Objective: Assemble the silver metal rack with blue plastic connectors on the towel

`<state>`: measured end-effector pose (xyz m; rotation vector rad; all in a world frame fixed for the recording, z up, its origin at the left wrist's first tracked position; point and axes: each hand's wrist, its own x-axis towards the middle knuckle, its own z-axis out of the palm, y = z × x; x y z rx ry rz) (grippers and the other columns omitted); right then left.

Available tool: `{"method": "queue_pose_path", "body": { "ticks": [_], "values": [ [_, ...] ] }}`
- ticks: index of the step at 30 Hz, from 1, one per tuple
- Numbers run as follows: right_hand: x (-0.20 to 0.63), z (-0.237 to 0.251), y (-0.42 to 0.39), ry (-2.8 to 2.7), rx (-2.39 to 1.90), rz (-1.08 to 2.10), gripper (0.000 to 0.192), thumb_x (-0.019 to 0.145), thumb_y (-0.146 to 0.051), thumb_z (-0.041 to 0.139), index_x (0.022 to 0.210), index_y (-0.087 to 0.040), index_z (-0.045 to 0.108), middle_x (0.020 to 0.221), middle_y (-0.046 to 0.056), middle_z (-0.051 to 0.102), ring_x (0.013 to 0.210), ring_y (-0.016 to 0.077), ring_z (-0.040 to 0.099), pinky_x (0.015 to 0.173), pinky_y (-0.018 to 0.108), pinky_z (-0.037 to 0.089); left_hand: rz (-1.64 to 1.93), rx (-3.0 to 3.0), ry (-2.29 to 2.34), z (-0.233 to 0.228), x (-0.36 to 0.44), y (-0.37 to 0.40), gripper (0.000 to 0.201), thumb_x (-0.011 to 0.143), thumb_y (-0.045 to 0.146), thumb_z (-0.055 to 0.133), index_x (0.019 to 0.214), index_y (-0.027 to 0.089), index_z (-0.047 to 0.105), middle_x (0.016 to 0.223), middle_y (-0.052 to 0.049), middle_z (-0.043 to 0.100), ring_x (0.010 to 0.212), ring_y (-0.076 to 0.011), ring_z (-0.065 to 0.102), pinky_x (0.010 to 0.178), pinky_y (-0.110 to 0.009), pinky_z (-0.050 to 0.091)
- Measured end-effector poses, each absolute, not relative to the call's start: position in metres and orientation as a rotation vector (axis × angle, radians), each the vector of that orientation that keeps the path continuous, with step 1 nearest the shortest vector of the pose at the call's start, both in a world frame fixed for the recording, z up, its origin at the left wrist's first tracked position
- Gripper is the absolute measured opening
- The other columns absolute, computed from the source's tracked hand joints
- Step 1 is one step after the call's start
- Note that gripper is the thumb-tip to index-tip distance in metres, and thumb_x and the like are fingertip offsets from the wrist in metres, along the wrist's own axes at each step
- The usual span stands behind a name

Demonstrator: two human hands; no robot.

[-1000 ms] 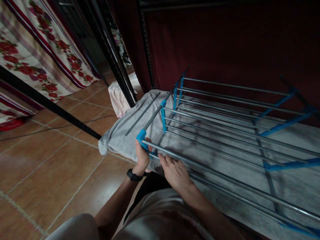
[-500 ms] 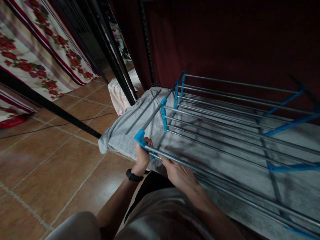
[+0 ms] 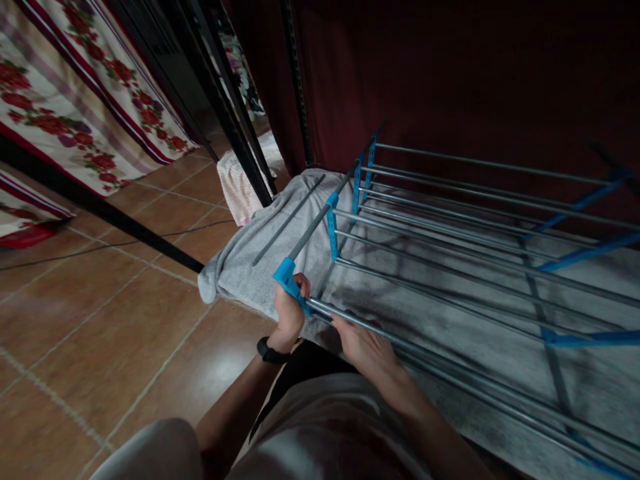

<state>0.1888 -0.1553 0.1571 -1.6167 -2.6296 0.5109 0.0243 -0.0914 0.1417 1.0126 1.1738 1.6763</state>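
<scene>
A drying rack (image 3: 440, 223) with grey metal bars and blue plastic joints lies across a grey blanket in front of me. My left hand (image 3: 291, 303), with a black band on its wrist, is wrapped round the blue corner joint (image 3: 286, 272) at the rack's near left end. The thumb presses on the blue piece. My right hand (image 3: 363, 340) is closed on the near metal bars (image 3: 390, 337), just right of that joint; its fingertips are partly hidden by them. A separate grey rod (image 3: 287, 220) rests on the blanket beyond the joint.
The grey blanket (image 3: 240, 280) covers a low surface. Black metal posts (image 3: 150, 230) frame it on the left. Behind stands a dark red curtain (image 3: 450, 80). A floral curtain (image 3: 90, 120), a striped cloth (image 3: 237, 190) and a thin cable (image 3: 115, 245) on brown tiles are at left.
The bar ends by the corner joint have shifted slightly right, and more of the blue piece shows. My right hand has moved a little right; my left hand keeps its grip.
</scene>
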Motion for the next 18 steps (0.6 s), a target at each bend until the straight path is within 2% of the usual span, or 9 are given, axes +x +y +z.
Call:
{"method": "queue_pose_path", "body": {
  "ticks": [3,5,8,12,18],
  "values": [
    [0.188,0.148,-0.157,-2.633,-1.625,0.524,0.052,0.103,-0.021,0.034,0.153,-0.036,0.038,0.123,0.004,0.07,0.101,0.0193,0.069,0.088,0.03,0.049,1.682,1.009,1.198,0.141,0.024,-0.092,0.051,0.093,0.049,0.039,0.049,0.023,0.043,0.048,-0.002,0.041,0.049,-0.0144,0.038,0.049,-0.03,0.028],
    [0.188,0.146,-0.158,-2.632,-1.635,0.529,0.051,0.104,-0.022,0.033,0.153,-0.034,0.038,0.126,0.007,0.068,0.102,0.0195,0.069,0.089,0.031,0.048,1.679,1.005,1.194,0.141,0.024,-0.092,0.051,0.093,0.049,0.038,0.05,0.023,0.043,0.048,-0.001,0.04,0.049,-0.0146,0.038,0.049,-0.03,0.029],
    [0.189,0.147,-0.156,-2.625,-1.667,0.532,0.05,0.105,-0.024,0.03,0.154,-0.033,0.037,0.122,0.008,0.069,0.094,0.0187,0.07,0.087,0.032,0.047,1.655,1.01,1.164,0.142,0.024,-0.092,0.057,0.094,0.054,0.033,0.047,0.023,0.042,0.047,-0.002,0.039,0.048,-0.0148,0.037,0.049,-0.031,0.029],
    [0.19,0.148,-0.153,-2.638,-1.661,0.538,0.051,0.104,-0.022,0.03,0.154,-0.031,0.037,0.121,0.009,0.069,0.096,0.0188,0.069,0.086,0.032,0.047,1.642,1.024,1.179,0.141,0.024,-0.091,0.054,0.093,0.053,0.036,0.048,0.023,0.042,0.047,-0.002,0.04,0.048,-0.0143,0.038,0.049,-0.031,0.029],
    [0.187,0.139,-0.153,-2.644,-1.67,0.554,0.052,0.103,-0.02,0.03,0.153,-0.033,0.038,0.121,0.008,0.069,0.094,0.0204,0.07,0.085,0.033,0.048,1.639,1.036,1.172,0.14,0.024,-0.09,0.055,0.094,0.05,0.03,0.047,0.023,0.039,0.046,-0.001,0.038,0.046,-0.0131,0.036,0.049,-0.029,0.028]
  ]
}}
